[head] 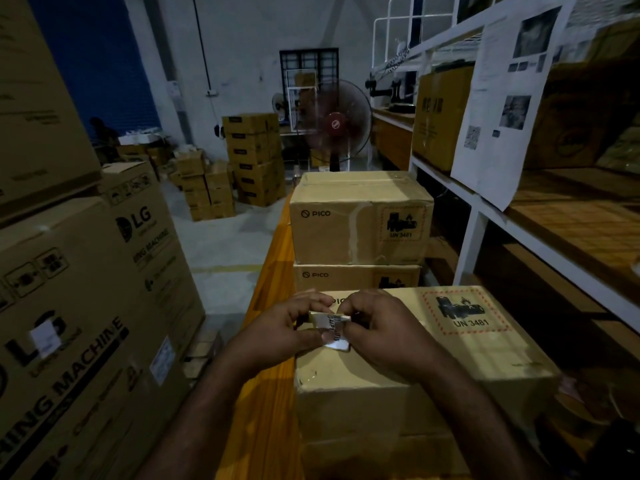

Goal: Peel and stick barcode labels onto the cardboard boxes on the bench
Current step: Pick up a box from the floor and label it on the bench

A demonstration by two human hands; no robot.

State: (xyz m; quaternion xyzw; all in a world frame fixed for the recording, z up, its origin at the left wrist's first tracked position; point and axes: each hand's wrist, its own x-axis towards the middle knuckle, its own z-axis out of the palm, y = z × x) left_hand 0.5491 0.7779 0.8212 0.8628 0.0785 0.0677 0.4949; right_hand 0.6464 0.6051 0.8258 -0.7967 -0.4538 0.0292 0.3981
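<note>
Pinching the barcode label (334,332) with the fingers of your left hand (287,329) and right hand (379,327), just above the cardboard box (450,368) at the tabletop's (273,393) near end, you seem to be peeling it; next, press it flat there.

Both hands meet over the nearest cardboard box (450,368), which sits at the near end of the orange counter (273,393), towards its right edge. The left hand (277,327) and the right hand (384,327) each pinch a small white barcode label (334,329) between thumb and fingertips, holding it just above the box's top face near its far left corner. Farther along the counter stand two stacked PICO boxes (360,223), the upper one taped shut. Large LG cartons (86,323) rise off the counter's left edge. White shelving (485,216) runs along the right, with a printed sheet (505,98) hanging from it. A pedestal fan (335,124) stands beyond the far end.
</note>
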